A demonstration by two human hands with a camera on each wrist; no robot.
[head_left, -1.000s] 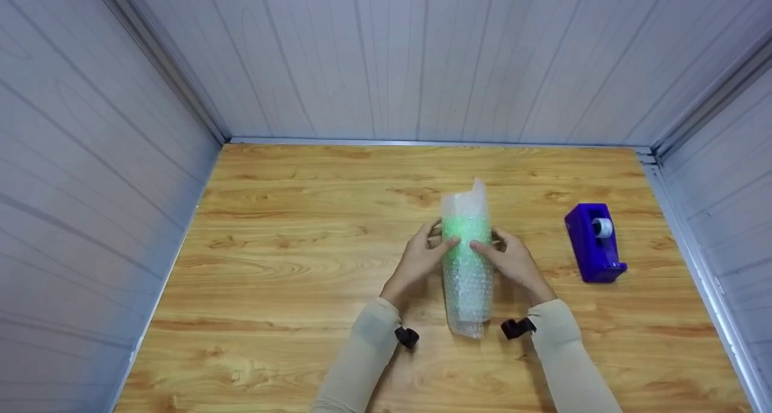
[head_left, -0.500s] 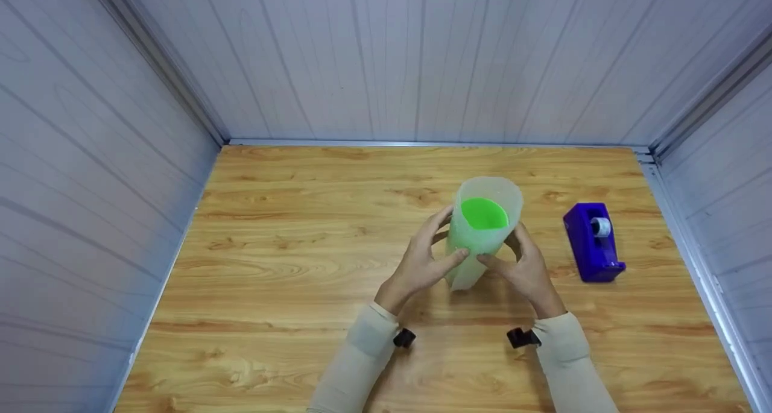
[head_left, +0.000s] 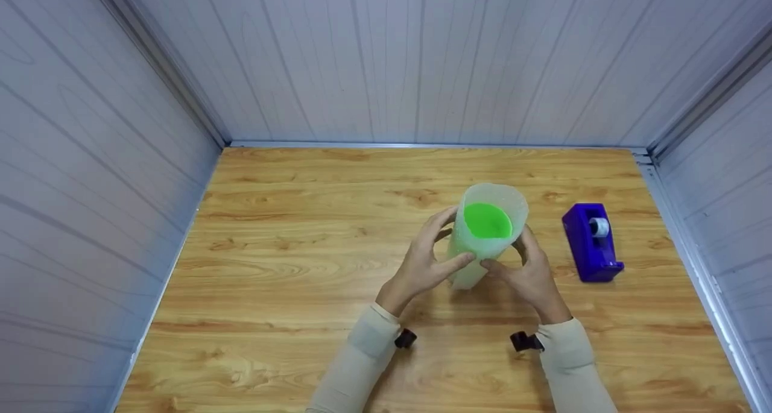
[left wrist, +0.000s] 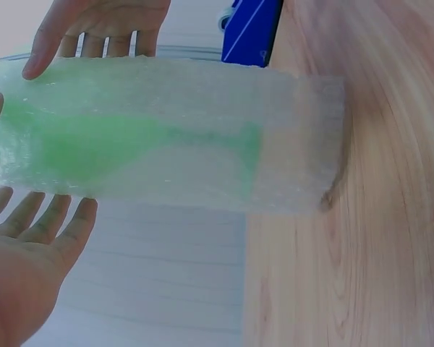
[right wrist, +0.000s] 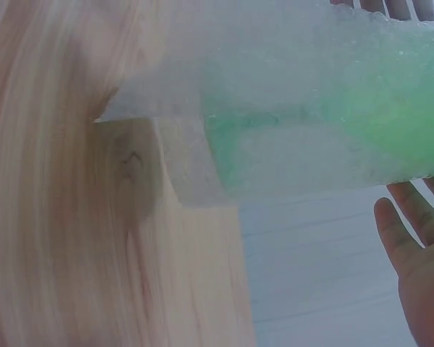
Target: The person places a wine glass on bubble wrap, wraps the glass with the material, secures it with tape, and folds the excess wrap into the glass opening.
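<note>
A green goblet [head_left: 487,221] stands inside a tube of bubble wrap [head_left: 479,244], its open mouth facing up towards the head view. Both wrist views show the bowl, stem and foot [left wrist: 250,159] through the wrap, which extends past the foot. My left hand [head_left: 422,265] grips the tube from the left, thumb on its near side. From the right my right hand [head_left: 532,274] holds it the same way, the two thumbtips close together. In the left wrist view the tube's lower end [left wrist: 333,144] is close over the tabletop.
A blue tape dispenser [head_left: 588,250] with a white tape roll [head_left: 599,227] stands on the wooden table [head_left: 301,250], right of the hands. Pale panel walls [head_left: 386,63] enclose the table at the back and both sides.
The wrapped goblet has been tipped from lengthwise to nearly upright, its green mouth now showing. Over the last half second it shifted slightly right and nearer, both hands still holding it.
</note>
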